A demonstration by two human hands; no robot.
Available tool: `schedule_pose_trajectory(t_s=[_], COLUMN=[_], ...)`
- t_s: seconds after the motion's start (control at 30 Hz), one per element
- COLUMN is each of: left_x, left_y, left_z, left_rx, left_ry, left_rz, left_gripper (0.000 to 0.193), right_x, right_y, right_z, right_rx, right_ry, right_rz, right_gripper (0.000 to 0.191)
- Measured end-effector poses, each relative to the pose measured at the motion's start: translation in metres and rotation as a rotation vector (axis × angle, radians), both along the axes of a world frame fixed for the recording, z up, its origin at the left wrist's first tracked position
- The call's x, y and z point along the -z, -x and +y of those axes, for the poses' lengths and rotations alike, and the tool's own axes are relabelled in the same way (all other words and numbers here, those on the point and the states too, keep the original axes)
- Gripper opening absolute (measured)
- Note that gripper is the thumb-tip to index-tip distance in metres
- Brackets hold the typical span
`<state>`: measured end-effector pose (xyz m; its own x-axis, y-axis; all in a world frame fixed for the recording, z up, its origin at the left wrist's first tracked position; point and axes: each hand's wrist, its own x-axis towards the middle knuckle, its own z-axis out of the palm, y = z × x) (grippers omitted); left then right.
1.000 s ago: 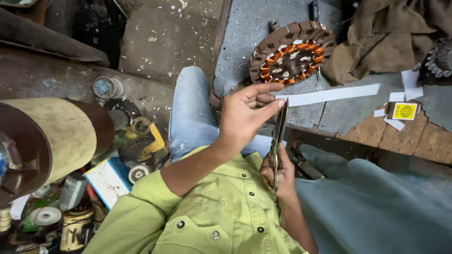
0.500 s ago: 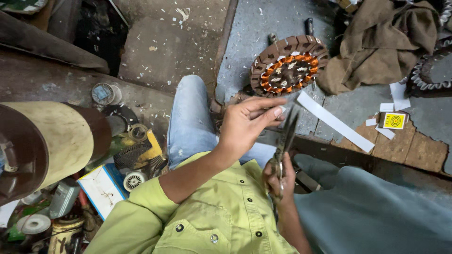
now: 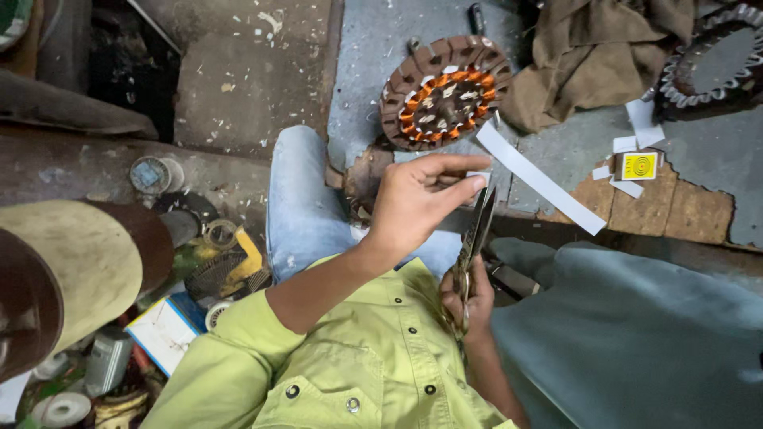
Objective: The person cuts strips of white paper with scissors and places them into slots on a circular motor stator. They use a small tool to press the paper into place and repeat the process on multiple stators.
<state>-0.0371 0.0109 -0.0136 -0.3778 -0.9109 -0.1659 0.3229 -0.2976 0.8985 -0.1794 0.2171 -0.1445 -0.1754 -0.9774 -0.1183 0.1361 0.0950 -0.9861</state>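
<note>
Left hand [image 3: 417,199], fingers pinched on the near end of a long white paper strip [image 3: 540,179] that slants away over the grey floor. Right hand [image 3: 469,298], fingers closed around the handles of dark metal scissors [image 3: 475,238], blades pointing up and meeting the strip just beside the left fingertips. Round motor stator with copper-orange windings and brown rim [image 3: 445,91] on the floor beyond the hands. Crumpled brown cloth [image 3: 592,52] beside it. Small yellow box [image 3: 638,165] among white paper offcuts, well apart to the right. Person wears lime-green buttoned shirt [image 3: 358,357] and blue jeans [image 3: 298,199].
</note>
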Motion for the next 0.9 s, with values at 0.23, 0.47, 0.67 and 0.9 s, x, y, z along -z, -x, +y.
schedule_pose_trajectory(t_s=[0.23, 0.47, 0.67, 0.9], left_x=[0.002, 0.0, -0.002, 0.0], left_y=[0.003, -0.001, -0.005, -0.023], left_z=[0.0, 0.002, 0.0, 0.003], left_rx=[-0.014, -0.003, 0.007, 0.11], left_ry=[-0.03, -0.05, 0.007, 0.169], left_rz=[0.078, 0.074, 0.069, -0.132], left_gripper=[0.033, 0.033, 0.033, 0.022], right_x=[-0.028, -0.016, -0.022, -0.133], right_y=[-0.011, -0.005, 0.005, 0.07], right_z=[-0.024, -0.015, -0.016, -0.086], right_rx=[-0.034, -0.014, 0.042, 0.165], right_ry=[-0.061, -0.225, -0.146, -0.066], right_rz=[-0.04, 0.007, -0.112, 1.059], right_gripper=[0.099, 0.089, 0.073, 0.087])
